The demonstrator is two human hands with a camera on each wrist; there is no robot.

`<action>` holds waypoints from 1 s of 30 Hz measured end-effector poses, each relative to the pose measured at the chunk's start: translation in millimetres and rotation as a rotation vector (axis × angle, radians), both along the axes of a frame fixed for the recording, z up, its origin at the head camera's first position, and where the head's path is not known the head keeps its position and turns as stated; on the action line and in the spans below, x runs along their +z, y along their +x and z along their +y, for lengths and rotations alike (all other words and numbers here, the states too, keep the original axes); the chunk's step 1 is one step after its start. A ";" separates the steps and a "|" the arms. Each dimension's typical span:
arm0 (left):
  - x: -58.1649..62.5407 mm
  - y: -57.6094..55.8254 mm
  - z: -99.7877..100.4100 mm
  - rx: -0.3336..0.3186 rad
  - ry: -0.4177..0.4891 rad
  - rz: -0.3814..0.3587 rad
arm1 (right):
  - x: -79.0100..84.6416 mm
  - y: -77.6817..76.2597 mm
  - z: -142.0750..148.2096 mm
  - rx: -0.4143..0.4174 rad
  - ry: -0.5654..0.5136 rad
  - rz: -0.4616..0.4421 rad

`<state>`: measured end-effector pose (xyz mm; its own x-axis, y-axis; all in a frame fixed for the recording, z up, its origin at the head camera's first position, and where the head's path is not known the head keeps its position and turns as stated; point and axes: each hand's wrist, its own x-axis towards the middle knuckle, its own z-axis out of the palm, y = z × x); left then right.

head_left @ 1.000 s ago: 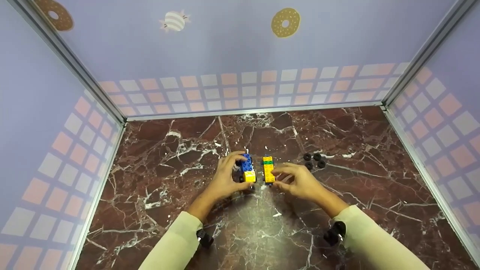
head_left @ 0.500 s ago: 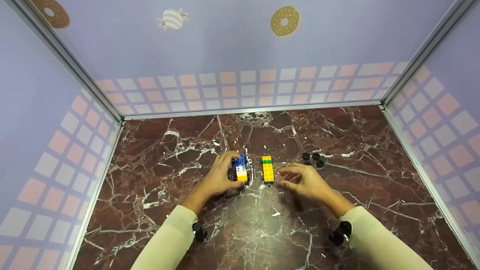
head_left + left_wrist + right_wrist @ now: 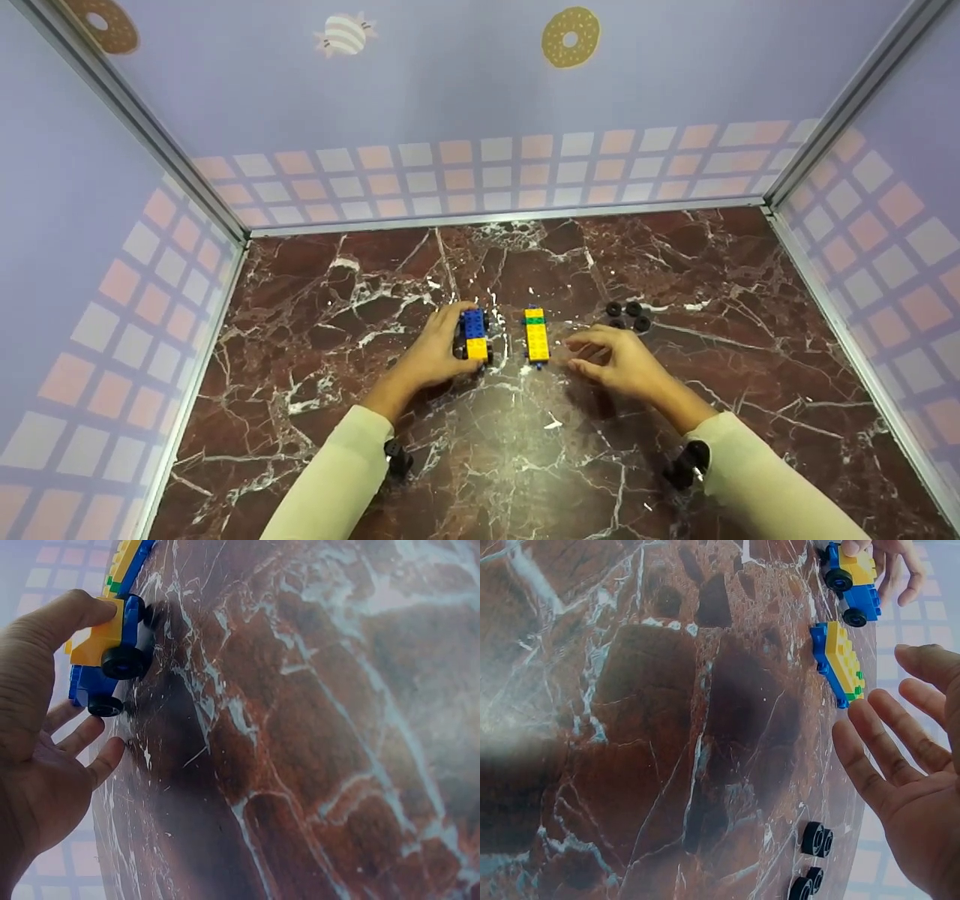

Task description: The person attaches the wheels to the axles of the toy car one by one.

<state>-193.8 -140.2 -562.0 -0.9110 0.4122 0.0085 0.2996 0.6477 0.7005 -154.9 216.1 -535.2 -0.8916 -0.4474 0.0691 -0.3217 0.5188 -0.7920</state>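
Observation:
A toy brick car point(image 3: 475, 336) with a blue back, a yellow front and black wheels stands on the table left of centre. My left hand point(image 3: 436, 347) holds it from the left side, thumb on the yellow brick point(image 3: 103, 636) and fingers toward the blue end. Beside it lies a second brick car body point(image 3: 536, 337), yellow with a green band on a blue base, with no wheels on it. Apart from that body, on its right, is my right hand point(image 3: 616, 363), its fingers relaxed and holding nothing. The right wrist view shows its open palm point(image 3: 930, 817).
Several loose black wheels point(image 3: 634, 309) lie together on the table behind the right hand. The brown marbled table point(image 3: 495, 465) is bounded by panels at the back point(image 3: 480, 90) and both sides. Small white bits are scattered near the cars.
My left hand has shifted left with the blue and yellow car, which now sits further from the yellow body. The right hand has come away from the yellow body toward the right.

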 end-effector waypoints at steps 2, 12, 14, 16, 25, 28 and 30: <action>1.1 -1.0 0.5 -0.006 -0.008 0.007 | 0.2 -1.1 1.4 -0.001 -0.002 0.012; 3.6 -2.7 5.2 -0.015 -0.036 0.080 | 2.2 -4.3 8.7 -0.018 0.009 0.013; 5.1 -2.2 7.8 -0.015 -0.033 0.092 | 2.6 -4.5 9.7 -0.023 0.015 0.009; 8.2 -1.6 11.8 -0.019 -0.029 0.099 | 3.1 -4.5 10.3 -0.028 0.020 0.008; 21.1 5.3 32.7 -0.070 -0.070 0.142 | 0.0 -3.9 14.6 -0.036 0.035 0.042; 22.8 7.0 40.3 -0.083 -0.092 0.142 | -1.1 -3.6 16.4 -0.040 0.039 0.056; 23.9 7.8 45.6 -0.091 -0.109 0.144 | -1.8 -3.5 17.5 -0.039 0.028 0.051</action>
